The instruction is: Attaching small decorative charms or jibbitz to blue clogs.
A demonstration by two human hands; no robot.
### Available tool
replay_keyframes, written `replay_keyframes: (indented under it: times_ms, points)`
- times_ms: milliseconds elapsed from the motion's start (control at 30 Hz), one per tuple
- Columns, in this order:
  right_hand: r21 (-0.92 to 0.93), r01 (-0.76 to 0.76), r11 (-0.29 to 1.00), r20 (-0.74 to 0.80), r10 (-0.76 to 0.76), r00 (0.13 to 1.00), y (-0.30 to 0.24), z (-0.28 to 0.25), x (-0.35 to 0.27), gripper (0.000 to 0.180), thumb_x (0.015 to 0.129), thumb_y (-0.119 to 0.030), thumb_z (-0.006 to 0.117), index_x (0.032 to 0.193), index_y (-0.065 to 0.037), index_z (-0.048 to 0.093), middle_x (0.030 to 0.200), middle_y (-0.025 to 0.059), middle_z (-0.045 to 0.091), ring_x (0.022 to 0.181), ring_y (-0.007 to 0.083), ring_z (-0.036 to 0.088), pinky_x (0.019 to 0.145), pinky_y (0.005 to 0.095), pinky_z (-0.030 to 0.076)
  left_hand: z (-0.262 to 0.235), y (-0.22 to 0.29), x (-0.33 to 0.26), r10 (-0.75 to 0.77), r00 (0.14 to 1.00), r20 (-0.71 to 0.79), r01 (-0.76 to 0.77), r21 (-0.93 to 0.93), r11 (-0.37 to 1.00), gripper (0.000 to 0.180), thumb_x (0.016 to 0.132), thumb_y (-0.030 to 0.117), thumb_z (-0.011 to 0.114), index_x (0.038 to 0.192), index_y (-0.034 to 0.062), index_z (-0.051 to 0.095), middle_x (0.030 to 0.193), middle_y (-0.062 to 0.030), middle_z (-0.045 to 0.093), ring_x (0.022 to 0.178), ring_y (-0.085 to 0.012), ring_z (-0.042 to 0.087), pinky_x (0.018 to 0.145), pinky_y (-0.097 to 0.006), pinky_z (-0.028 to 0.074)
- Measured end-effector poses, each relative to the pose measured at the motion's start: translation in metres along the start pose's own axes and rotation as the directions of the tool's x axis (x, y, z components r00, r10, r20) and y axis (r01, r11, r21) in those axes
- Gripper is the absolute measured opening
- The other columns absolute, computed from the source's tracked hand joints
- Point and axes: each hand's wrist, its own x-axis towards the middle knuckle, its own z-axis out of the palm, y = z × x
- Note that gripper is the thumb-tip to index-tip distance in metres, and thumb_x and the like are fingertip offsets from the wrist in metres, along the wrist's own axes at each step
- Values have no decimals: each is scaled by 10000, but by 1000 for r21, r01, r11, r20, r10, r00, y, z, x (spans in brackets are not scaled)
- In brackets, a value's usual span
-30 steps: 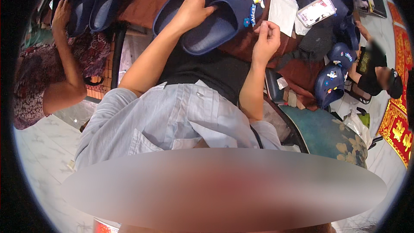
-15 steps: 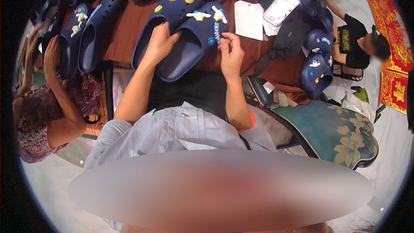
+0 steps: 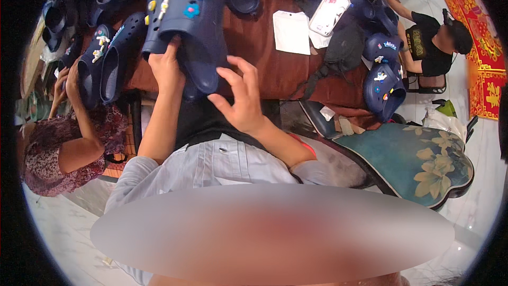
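Note:
A navy clog with white figure charms, a blue word-shaped charm and a blue flower charm is raised and tilted in front of me. My left hand grips it at the foot opening, the thumb reaching inside. Partly behind it is a second navy clog with yellow charms; whether my left hand also holds this one I cannot tell. My right hand is open beside the raised clog's heel, fingers spread and curved, holding nothing.
Several navy clogs cover the brown tablecloth. To the right lie a white packet, a white phone and a black bag. A teal flowered chair stands nearby. People work at left and right.
The charm-covered clog has been lifted and tipped up with my left hand. My right hand has left the charms and moved down and left to the heel, its fingers spreading.

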Motion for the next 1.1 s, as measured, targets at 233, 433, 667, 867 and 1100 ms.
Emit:
replay_keyframes:
  times_ms: [233, 433, 667, 867, 1100]
  points:
    - [-43, 60, 997, -126, -65, 990, 29, 36, -7, 685, 750, -130, 758, 1355, -174, 440, 1401, 289, 250, 1235, 467, 355, 996, 494, 351, 36, 10, 11, -193, 980, -53, 143, -487, 862, 353, 840, 59, 667, 1150, -60, 548, 1071, -165, 614, 937, -297, 623, 829, -429, 526]
    - [-45, 84, 995, -146, -90, 985, 33, 28, 15, 629, 762, -116, 753, 1325, -156, 475, 1291, 271, 392, 1109, 462, 470, 874, 444, 458, 59, 4, 16, -196, 981, -4, 164, -526, 834, 311, 848, 26, 647, 1130, -55, 547, 1056, -165, 612, 944, -310, 619, 844, -444, 521]
    - [-212, 54, 976, -332, -124, 935, 54, -3, 24, 412, 710, -11, 695, 1109, -88, 626, 1046, 231, 579, 914, 399, 583, 797, 426, 488, 86, 17, -2, 30, 991, 130, 28, -427, 904, 377, 793, -12, 631, 1158, 33, 547, 1031, -81, 619, 882, -223, 622, 742, -347, 513]
    - [-206, -119, 971, -659, -47, 751, 77, -61, 15, 266, 718, -2, 670, 962, -3, 562, 987, 121, 548, 884, 244, 552, 801, 362, 453, 137, 50, -45, -51, 849, 527, -46, 171, 984, 302, 785, 54, 598, 1071, -40, 581, 1028, -123, 616, 879, -126, 578, 728, -299, 475]
    - [20, -147, 989, -906, 80, 416, 92, -192, 62, 286, 704, 55, 672, 911, -13, 487, 927, 84, 478, 887, 219, 476, 848, 367, 425, 143, 36, -99, 238, 155, 959, -465, -142, 874, 535, 805, 21, 594, 1328, 49, 488, 1144, -188, 560, 1037, -307, 568, 903, -375, 481]
